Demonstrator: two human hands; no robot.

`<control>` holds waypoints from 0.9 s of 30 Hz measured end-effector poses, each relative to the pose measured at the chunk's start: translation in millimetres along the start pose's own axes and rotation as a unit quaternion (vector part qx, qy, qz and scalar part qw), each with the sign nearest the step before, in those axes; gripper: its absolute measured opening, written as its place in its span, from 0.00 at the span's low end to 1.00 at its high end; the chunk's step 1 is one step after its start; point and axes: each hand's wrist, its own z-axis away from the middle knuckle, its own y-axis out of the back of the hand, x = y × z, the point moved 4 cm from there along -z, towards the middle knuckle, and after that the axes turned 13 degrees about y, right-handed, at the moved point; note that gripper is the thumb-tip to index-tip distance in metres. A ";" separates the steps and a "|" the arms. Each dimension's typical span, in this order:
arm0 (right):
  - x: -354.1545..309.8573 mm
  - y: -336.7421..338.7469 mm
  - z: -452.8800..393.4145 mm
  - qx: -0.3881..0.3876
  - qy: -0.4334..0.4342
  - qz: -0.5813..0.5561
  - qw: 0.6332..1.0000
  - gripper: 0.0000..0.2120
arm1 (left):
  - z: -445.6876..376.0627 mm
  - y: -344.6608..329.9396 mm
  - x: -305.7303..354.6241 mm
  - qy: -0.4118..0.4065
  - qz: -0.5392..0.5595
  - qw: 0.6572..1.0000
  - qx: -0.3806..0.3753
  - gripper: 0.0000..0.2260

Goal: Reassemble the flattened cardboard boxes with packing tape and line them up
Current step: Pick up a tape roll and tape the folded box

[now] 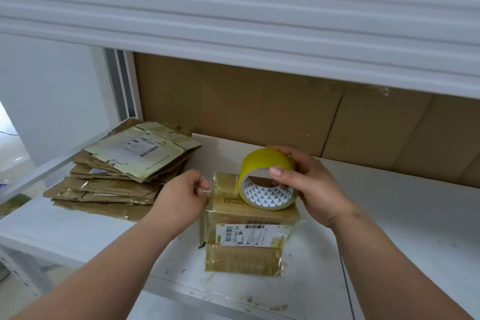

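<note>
A small assembled cardboard box (246, 247) with a white shipping label stands on the white shelf (389, 228). A yellow roll of packing tape (265, 179) rests on edge on the box's top. My right hand (311, 187) grips the roll, thumb on its front rim and fingers over the back. My left hand (181, 197) is at the box's upper left edge with fingers curled; its fingertips look pinched together there, possibly on the tape's end, which is too thin to see. A stack of several flattened cardboard boxes (124, 171) lies to the left on the shelf.
An upper white shelf beam (233, 21) hangs low across the view above my hands. Brown cardboard sheets (285, 112) line the back of the shelf. The shelf's front edge (181, 291) runs just in front of the box.
</note>
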 end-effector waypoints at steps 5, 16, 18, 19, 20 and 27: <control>-1.9 0.3 1.8 -0.001 0.003 -0.001 1.000 0.28 | 11.3 14.1 24.5 0.031 0.067 0.992 -0.106 0.13; 2.7 1.8 5.3 -0.041 -0.011 0.042 0.998 0.30 | 2.5 -32.4 33.5 -0.085 -0.304 0.942 -0.114 0.56; 8.3 8.3 6.9 -0.037 -0.029 0.044 0.998 0.33 | 0.7 -31.4 32.5 -0.094 -0.321 0.937 -0.100 0.57; 9.2 11.3 7.7 -0.036 -0.039 0.050 0.997 0.32 | -0.1 -29.8 32.3 -0.093 -0.333 0.933 -0.100 0.57; 9.3 13.9 7.6 -0.040 -0.043 0.060 0.997 0.31 | -0.4 -28.5 32.3 -0.089 -0.341 0.930 -0.105 0.58; -4.0 35.0 0.5 -0.059 -0.021 0.080 0.995 0.27 | 0.5 -20.5 31.1 -0.085 -0.361 0.919 -0.135 0.56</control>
